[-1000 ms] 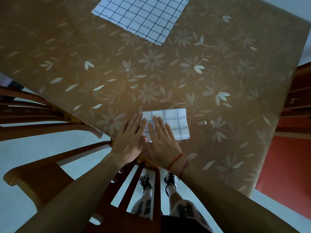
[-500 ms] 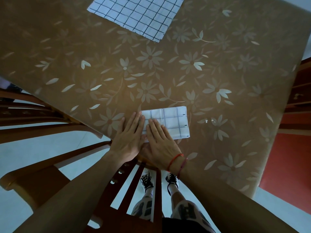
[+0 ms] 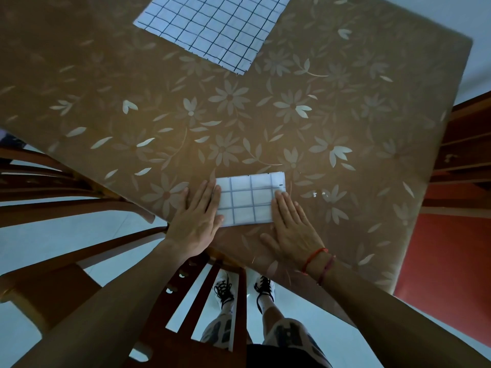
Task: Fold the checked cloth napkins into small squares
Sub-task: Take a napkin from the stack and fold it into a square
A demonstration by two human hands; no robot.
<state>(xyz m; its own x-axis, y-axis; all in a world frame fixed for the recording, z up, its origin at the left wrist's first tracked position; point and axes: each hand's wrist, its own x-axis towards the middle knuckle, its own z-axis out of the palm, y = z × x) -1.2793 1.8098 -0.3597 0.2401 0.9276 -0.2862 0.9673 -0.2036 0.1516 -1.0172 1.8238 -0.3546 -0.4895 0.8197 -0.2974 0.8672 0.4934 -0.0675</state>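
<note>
Two hands that lay side by side on the left end of the cloth half a second ago are now apart. The left hand (image 3: 198,221) stays flat at the left end of the folded napkin (image 3: 247,201), its straight, close-set fingers lying over that edge. The right hand (image 3: 292,231) has slid across to the right end, where it lies palm down with straight fingers and its fingertips touch the napkin's lower right corner.

The napkin has not shifted. It lies at the near edge of the table (image 3: 372,128), between the two hands, folded into a flat white oblong crossed by thin dark grid lines. A small dark mark (image 3: 281,185) near its right edge is too small to read.

Further back, at the table's far side, a larger checked napkin (image 3: 212,25) lies spread open, well apart from the folded one. Two red cords (image 3: 317,261) circle the right wrist. A wooden chair back (image 3: 202,296) stands just below the hands.
</note>
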